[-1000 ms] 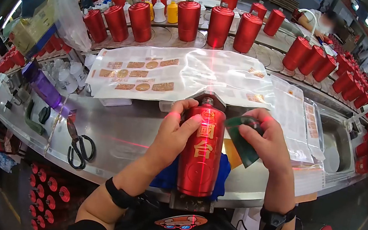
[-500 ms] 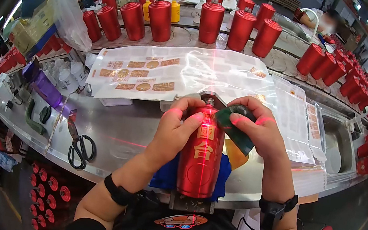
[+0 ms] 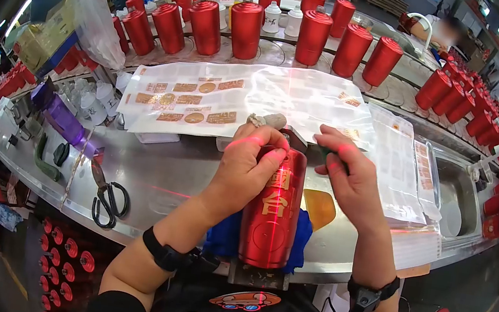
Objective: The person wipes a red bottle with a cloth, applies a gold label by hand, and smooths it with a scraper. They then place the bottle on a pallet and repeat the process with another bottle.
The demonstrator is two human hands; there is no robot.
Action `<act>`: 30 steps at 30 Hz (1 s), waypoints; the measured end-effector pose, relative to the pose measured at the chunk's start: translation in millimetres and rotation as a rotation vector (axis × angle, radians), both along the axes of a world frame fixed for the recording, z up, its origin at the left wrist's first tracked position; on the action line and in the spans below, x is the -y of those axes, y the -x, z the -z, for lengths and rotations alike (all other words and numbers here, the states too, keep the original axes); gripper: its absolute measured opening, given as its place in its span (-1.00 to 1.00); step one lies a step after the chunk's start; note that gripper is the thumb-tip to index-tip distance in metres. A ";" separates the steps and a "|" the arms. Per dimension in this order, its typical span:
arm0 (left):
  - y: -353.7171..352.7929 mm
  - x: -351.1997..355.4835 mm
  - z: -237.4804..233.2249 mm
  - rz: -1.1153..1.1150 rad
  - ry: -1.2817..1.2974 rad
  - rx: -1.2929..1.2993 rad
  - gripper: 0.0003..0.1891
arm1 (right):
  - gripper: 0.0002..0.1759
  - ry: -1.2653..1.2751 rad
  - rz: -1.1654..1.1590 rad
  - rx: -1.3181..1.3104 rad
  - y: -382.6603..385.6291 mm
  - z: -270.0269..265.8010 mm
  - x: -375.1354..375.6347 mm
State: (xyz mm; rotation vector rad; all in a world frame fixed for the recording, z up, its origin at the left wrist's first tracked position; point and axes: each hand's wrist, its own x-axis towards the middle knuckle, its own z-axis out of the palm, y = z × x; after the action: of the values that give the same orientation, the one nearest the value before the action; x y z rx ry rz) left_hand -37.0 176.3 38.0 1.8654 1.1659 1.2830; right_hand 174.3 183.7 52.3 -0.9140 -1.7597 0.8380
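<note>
A red bottle [image 3: 269,223] with gold characters lies lengthwise in a holder at the counter's near edge, over a blue cloth [image 3: 226,236]. My left hand [image 3: 247,168] wraps over the bottle's upper part near its neck. My right hand [image 3: 347,174] is just right of the neck, fingers closed on a dark green card [image 3: 326,151] that is mostly hidden under them. A red laser line runs down the bottle and across both hands.
Clear sheets of gold decals [image 3: 206,101] lie across the steel counter [image 3: 163,175] behind the bottle. Scissors [image 3: 107,196] and a purple bottle [image 3: 58,118] sit at left. Several red bottles [image 3: 246,26] stand on a conveyor behind. Other people work at the far side.
My left hand slid up over the bottle's neck. My right hand turned the green card down, so it is now mostly covered. The red bottles on the conveyor shifted right.
</note>
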 end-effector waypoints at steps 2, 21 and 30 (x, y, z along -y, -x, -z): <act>-0.8 0.1 -0.8 -0.014 -0.023 -0.021 -0.86 | -0.71 -0.097 -0.012 0.128 4.5 -1.5 1.7; -2.8 12.2 26.3 0.000 0.127 0.344 -0.68 | -0.89 -0.184 0.133 0.221 31.5 10.9 -5.3; 5.0 30.4 12.3 -0.108 -0.275 0.040 -0.62 | -0.62 -0.247 0.257 0.059 15.7 13.7 8.6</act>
State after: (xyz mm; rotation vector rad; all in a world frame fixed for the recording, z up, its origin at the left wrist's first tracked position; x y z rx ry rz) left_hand -42.0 145.9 25.7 1.9807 1.1285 1.6022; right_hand 158.7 175.1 38.6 -0.9803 -1.7048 0.4220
